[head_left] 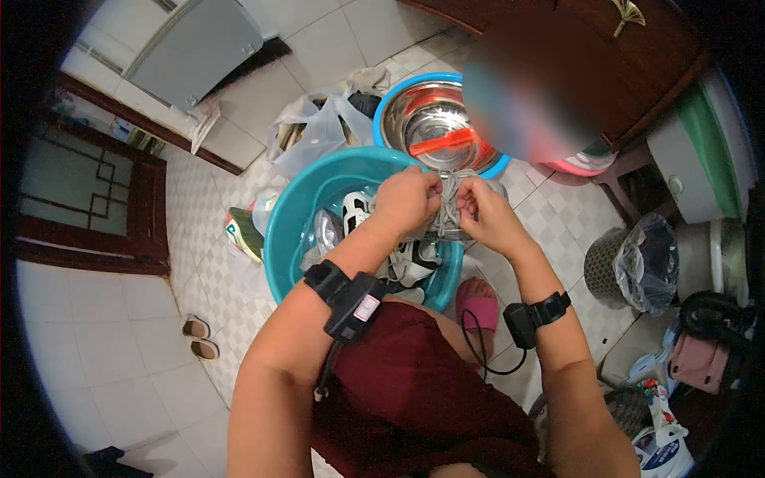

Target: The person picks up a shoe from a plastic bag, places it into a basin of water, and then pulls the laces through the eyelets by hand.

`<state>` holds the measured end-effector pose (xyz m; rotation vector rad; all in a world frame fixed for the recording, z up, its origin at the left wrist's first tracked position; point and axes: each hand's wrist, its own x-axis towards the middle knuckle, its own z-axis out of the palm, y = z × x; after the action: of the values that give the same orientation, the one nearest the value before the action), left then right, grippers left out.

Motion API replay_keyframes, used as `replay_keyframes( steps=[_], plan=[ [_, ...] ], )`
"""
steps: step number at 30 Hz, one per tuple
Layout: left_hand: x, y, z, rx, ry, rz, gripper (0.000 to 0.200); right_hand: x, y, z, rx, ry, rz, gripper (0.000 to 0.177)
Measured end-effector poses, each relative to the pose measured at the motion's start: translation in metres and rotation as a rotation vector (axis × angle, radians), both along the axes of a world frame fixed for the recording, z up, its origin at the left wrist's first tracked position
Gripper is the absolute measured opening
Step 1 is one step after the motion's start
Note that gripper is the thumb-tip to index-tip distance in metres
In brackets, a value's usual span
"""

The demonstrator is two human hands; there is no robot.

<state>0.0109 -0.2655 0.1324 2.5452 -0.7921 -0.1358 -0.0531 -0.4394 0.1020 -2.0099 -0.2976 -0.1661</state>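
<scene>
A grey shoe with light grey shoelaces (449,197) is held over the right rim of a teal basin (280,215). My left hand (405,201) is closed, its fingertips pinching the laces from the left. From the right, my right hand (488,213) has its thumb and fingers closed on the laces too. Much of the shoe is hidden by my hands and the laces. Inside the basin, partly behind my left forearm, lie white-and-black sneakers (414,263) and a pale grey shoe (327,231).
Beyond the teal basin stands a steel bowl (398,119) in a blue basin, with an orange-red brush (442,142) across it. A white plastic bag (307,127) sits left of it. At right is a lined wastebasket (610,271). Slippers (199,338) lie on the left.
</scene>
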Motion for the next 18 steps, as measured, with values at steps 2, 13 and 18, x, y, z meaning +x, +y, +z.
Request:
replay_keyframes(
  steps=[2,13,18],
  plan=[
    [-0.001,0.002,-0.005,-0.062,0.074,-0.022,0.018,-0.004,-0.001,-0.008,0.109,0.021,-0.04,0.033],
    [0.004,0.001,0.001,0.041,0.073,-0.103,0.018,-0.002,0.009,-0.009,-0.229,-0.119,-0.116,0.029],
    [0.002,0.0,0.002,0.069,-0.034,-0.125,0.017,-0.004,0.021,-0.009,-0.321,-0.314,-0.206,0.027]
  ],
)
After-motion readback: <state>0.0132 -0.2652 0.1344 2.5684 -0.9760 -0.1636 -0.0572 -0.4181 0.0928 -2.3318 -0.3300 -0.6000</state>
